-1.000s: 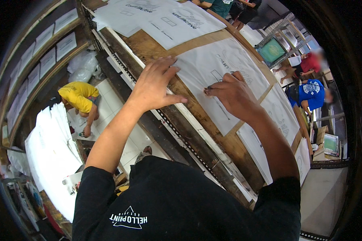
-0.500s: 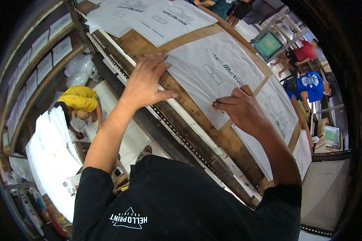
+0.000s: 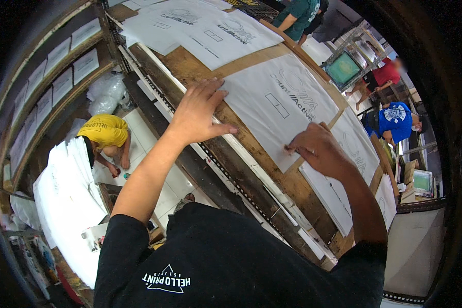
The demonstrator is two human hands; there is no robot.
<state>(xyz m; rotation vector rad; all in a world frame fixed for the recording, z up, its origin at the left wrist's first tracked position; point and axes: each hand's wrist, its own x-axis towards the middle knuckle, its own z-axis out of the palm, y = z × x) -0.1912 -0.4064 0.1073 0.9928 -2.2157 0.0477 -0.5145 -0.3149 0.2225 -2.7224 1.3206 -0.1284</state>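
A white printed sheet (image 3: 254, 102), probably a plastic bag, lies flat on the wooden table before me, with black lettering and an outlined box. My left hand (image 3: 197, 110) is spread open at its left side, fingertips by the sheet's edge and thumb reaching over the table's white front rail. Over the sheet's near right corner, my right hand (image 3: 318, 151) is closed in a pinch. Whatever its fingertips hold, if anything, is too small and dark to make out. A stack of similar printed sheets (image 3: 326, 192) lies beneath and right of that hand.
More printed sheets (image 3: 205, 33) cover the table's far left. White sheets (image 3: 66, 190) are piled at my left, near a person in yellow (image 3: 105, 131) crouching on the floor. Shelves (image 3: 61, 61) stand at far left. Other people, one in blue (image 3: 398, 118), work beyond the table.
The view has shifted slightly. My right hand stays pinched near the sheet's corner, its fingers turned a little; my left hand remains spread at the sheet's left edge.
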